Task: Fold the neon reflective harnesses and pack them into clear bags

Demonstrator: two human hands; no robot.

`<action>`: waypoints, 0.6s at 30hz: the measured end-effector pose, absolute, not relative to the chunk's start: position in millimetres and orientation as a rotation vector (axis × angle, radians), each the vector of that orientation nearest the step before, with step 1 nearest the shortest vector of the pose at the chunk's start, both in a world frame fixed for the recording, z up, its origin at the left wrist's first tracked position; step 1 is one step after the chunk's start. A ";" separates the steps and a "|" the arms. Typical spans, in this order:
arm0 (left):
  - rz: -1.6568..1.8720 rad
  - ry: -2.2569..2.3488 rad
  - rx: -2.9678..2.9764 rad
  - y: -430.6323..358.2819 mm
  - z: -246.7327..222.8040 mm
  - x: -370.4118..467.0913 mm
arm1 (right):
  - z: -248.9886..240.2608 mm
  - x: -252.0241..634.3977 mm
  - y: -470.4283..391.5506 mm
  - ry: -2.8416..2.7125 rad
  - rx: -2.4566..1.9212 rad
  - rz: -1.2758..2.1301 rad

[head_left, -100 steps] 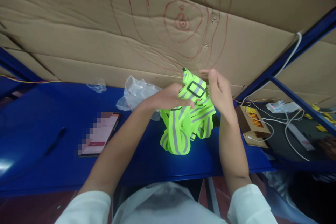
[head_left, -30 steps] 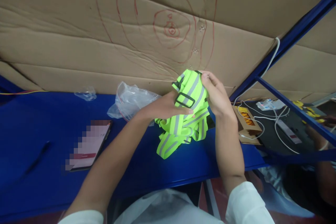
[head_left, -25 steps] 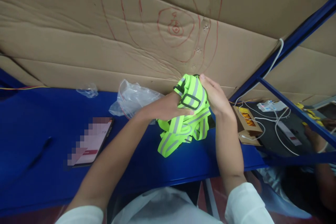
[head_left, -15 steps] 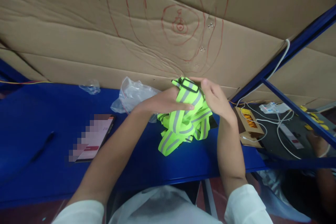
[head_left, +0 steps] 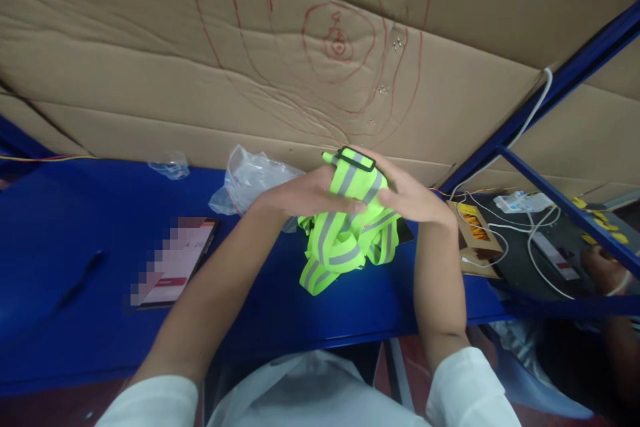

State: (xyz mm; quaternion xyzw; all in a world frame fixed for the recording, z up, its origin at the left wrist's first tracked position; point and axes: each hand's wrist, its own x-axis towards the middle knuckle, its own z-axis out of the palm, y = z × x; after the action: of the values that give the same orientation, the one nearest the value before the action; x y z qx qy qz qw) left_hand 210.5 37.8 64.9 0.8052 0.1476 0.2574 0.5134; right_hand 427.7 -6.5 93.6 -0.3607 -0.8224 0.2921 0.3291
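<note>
I find the reflective strap bundle (head_left: 350,233) just right of the plastic bag (head_left: 253,177), long axis running roughly fore and aft. The left hand (head_left: 313,195), nearer the bag, is closed on it, thumb in front; the right hand (head_left: 409,192) clasps the opposite side, fingers mostly hidden behind.

Wall (head_left: 125,53) of brown cardboard, creased, marked with red rings (head_left: 339,45). Blue table (head_left: 285,303) stands against it; grey leg (head_left: 399,373) visible below its edge. Blue post (head_left: 590,57) slants at right, thinner bar (head_left: 555,195) joined to it. Floor (head_left: 424,367) reddish, possibly tiled, little of it showing. Light dull.
</note>
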 end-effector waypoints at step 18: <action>0.230 0.632 2.166 49.4 85.7 167.6 | 99.8 436.9 -14.7 -1.771 -0.896 0.928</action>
State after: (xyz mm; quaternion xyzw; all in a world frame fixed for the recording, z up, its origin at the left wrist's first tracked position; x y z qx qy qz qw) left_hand 167.6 49.4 85.7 0.8653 0.2525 0.0920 0.4231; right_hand 436.9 -14.7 99.8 -0.3637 -0.7188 0.3766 0.4574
